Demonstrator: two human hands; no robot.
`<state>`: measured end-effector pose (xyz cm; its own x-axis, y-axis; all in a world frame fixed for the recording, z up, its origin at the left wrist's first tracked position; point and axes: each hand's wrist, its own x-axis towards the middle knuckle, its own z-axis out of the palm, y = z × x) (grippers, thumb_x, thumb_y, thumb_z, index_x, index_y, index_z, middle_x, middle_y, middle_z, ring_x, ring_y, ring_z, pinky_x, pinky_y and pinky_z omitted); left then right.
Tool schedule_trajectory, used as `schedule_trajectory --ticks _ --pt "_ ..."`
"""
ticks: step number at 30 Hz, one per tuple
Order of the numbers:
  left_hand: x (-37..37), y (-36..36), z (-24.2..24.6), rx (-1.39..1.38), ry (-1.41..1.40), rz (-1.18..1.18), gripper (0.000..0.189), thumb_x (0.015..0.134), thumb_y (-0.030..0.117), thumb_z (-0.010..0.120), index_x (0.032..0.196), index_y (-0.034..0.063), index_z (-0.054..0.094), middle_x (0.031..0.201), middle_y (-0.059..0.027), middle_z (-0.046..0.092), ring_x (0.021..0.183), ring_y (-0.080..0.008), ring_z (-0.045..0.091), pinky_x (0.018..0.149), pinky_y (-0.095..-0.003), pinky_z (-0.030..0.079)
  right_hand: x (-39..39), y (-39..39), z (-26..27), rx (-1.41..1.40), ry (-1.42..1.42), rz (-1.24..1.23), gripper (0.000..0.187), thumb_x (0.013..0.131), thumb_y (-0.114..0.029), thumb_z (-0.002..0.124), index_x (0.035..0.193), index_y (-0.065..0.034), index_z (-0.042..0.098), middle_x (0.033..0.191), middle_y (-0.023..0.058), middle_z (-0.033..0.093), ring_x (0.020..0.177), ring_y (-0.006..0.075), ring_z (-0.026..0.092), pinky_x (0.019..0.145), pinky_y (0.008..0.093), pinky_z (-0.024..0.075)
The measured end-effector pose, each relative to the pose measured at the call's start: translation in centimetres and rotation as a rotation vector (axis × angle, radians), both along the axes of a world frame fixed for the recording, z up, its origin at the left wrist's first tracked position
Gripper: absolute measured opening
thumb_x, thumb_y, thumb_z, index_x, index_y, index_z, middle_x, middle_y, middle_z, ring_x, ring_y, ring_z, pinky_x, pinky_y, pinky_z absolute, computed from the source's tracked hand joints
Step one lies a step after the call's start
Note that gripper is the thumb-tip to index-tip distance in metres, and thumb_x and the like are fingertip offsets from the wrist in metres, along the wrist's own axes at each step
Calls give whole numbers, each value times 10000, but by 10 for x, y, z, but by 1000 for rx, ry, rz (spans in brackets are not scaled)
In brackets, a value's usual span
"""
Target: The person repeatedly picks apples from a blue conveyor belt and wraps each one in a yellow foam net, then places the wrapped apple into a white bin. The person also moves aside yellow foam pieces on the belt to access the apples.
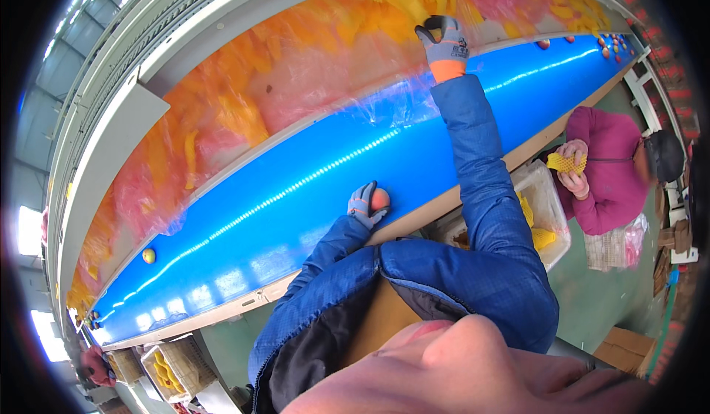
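Note:
My left hand (pixel 366 206), in a grey and black work glove, grips a reddish apple (pixel 380 199) low over the near side of a blue conveyor belt (pixel 310 192). My right hand (pixel 445 40), gloved alike with an orange cuff, reaches across the belt to the far ledge. Its curled fingers are at a heap of yellow foam fruit nets (pixel 383 15). Whether they pinch a net cannot be made out. Pink nets and clear plastic film (pixel 333 76) lie among the yellow ones.
A lone apple (pixel 148 256) rests on the belt at left; several apples (pixel 607 45) gather at its far right end. To my right, a person in a purple top (pixel 607 164) holds a yellow foam net (pixel 567 162) beside a lined crate (pixel 554 242). Another crate (pixel 177 369) stands lower left.

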<state>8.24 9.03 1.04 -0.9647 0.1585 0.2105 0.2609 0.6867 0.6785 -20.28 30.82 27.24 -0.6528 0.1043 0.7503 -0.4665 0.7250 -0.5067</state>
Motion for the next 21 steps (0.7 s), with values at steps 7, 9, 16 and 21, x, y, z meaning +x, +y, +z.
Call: schedule_trajectory --ticks 7,9,16,21 --pt "-9 16 -24 402 31 48 866 519 300 891 1229 30 475 1168 -187 517 1077 -371 514 937 -437 442 106 24 -88 -896 -442 677 475 779 78 697 1216 -12 533 1102 114 623 1023 209 609 856 318 528" --pt "-13 27 -27 462 111 50 874 491 292 900 1201 20 470 1178 -206 508 1091 -381 513 938 -437 444 148 30 -134 -931 -831 608 424 796 41 704 1197 11 569 1136 125 630 1016 204 618 853 319 526" --pt "-2 11 -39 219 184 -120 772 474 321 883 1096 55 511 1226 -244 516 1117 -426 516 931 -471 453 245 59 -251 -1282 -723 525 472 858 42 631 1311 9 506 1220 153 589 1044 230 617 845 324 548" --pt "9 -2 -31 305 216 -115 716 523 199 861 1130 45 515 1237 -245 511 1128 -428 512 965 -471 441 264 56 -268 -1185 -814 278 434 711 80 760 1106 38 584 1059 130 633 966 205 622 810 324 538"
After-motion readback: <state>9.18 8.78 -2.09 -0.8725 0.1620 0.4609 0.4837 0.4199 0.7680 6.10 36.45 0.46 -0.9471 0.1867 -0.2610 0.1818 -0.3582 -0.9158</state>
